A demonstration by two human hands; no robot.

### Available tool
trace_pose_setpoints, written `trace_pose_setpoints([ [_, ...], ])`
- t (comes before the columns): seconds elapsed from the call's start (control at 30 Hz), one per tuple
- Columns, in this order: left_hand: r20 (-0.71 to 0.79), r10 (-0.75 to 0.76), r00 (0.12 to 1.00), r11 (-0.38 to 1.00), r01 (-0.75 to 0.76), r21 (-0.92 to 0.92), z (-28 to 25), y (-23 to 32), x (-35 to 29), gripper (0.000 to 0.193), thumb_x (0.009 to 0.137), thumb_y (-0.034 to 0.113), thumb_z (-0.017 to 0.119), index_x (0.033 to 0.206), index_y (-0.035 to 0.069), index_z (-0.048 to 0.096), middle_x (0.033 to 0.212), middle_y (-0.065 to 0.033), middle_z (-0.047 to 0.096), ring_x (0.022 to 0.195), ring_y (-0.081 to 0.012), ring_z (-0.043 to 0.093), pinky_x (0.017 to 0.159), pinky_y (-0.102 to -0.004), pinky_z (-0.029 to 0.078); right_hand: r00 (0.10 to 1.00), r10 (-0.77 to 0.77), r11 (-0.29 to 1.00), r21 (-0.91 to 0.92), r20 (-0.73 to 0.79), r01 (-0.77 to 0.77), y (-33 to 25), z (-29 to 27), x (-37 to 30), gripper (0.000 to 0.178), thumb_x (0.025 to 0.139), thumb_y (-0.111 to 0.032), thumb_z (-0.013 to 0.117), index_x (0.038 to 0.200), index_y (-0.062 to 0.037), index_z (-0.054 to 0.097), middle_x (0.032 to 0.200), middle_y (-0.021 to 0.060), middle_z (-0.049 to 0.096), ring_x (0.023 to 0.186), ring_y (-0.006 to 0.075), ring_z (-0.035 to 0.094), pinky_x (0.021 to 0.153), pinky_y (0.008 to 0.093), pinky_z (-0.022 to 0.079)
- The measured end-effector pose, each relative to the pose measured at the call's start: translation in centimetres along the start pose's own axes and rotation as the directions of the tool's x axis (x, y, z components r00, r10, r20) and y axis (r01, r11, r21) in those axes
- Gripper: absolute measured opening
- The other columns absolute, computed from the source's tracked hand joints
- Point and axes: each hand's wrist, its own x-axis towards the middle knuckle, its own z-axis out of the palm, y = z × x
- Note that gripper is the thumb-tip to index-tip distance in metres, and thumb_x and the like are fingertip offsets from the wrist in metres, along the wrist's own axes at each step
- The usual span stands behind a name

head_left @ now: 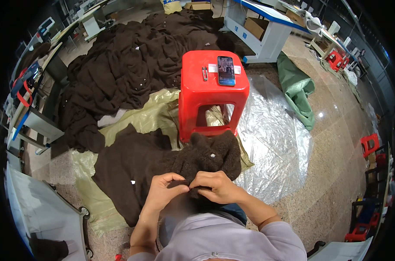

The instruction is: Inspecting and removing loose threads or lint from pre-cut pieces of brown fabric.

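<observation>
Head view, left hand (161, 190) and right hand (218, 187) pinching fleecy brown garment (193, 159), glossy stool (196, 92)

2 hands (219, 187) pinch a brown garment (162, 161) near 1 red stool (212, 95).

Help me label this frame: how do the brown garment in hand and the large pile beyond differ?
The left hand and right hand pinch the garment; neither touches the pile. The garment is smaller; the pile spreads far wider. Both are dark brown cloth.
</observation>
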Motion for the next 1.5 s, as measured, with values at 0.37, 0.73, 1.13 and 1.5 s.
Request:
trace_pose_setpoints([
  [0.37, -0.020, -0.043, 0.999, 0.960, 0.036, -0.279, -0.6, -1.7, -0.6, 0.017, 0.080, -0.006, 0.071, 0.096, -0.003, 0.068, 0.091, -0.0057, 0.067, 0.083, -0.0084, 0.061, 0.077, -0.0216, 0.049, 0.972, -0.046, 0.995, 0.077, -0.231, 0.066, 0.3, 2.3, 0.9, 0.028, 0.076, 0.009, 0.060, 0.101, -0.0005, 0.066, 0.084, 0.0106, 0.063, 0.072, 0.0230, 0.063, 0.062, 0.0312, 0.049],
  [0.73, -0.416, 0.030, 0.909, 0.906, -0.200, -0.373, 1.9, -3.6, 0.8, 0.015, 0.083, -0.010, 0.059, 0.093, -0.003, 0.067, 0.083, -0.0013, 0.066, 0.068, -0.0038, 0.056, 0.061, -0.0169, 0.043, 0.999, -0.021, 0.998, 0.057, -0.047, 0.024, -0.3, 4.7, 0.9, 0.023, 0.077, 0.001, 0.067, 0.100, -0.0020, 0.064, 0.093, 0.0135, 0.065, 0.077, 0.0315, 0.065, 0.065, 0.0365, 0.052],
  [1.13, -0.324, 0.056, 0.944, 0.975, -0.121, -0.185, 1.2, -2.9, 0.7, 0.021, 0.077, -0.012, 0.059, 0.092, -0.003, 0.070, 0.082, -0.0004, 0.067, 0.074, -0.0039, 0.059, 0.068, -0.0173, 0.046, 0.997, 0.012, 0.991, 0.132, -0.077, -0.001, 0.7, 4.3, 0.1, 0.023, 0.079, 0.001, 0.064, 0.102, -0.0016, 0.064, 0.093, 0.0142, 0.065, 0.081, 0.0317, 0.066, 0.070, 0.0368, 0.052],
  [1.5, -0.315, 0.001, 0.949, 0.979, -0.065, -0.192, -0.6, -2.3, 0.5, 0.019, 0.073, -0.016, 0.058, 0.083, -0.002, 0.066, 0.081, 0.0000, 0.062, 0.073, -0.0062, 0.056, 0.069, -0.0189, 0.043, 0.833, -0.295, 0.907, -0.412, -0.467, 0.090, 0.8, 4.9, -0.8, 0.040, 0.062, 0.006, 0.071, 0.100, -0.0044, 0.069, 0.087, 0.0103, 0.064, 0.070, 0.0243, 0.063, 0.057, 0.0326, 0.051],
])
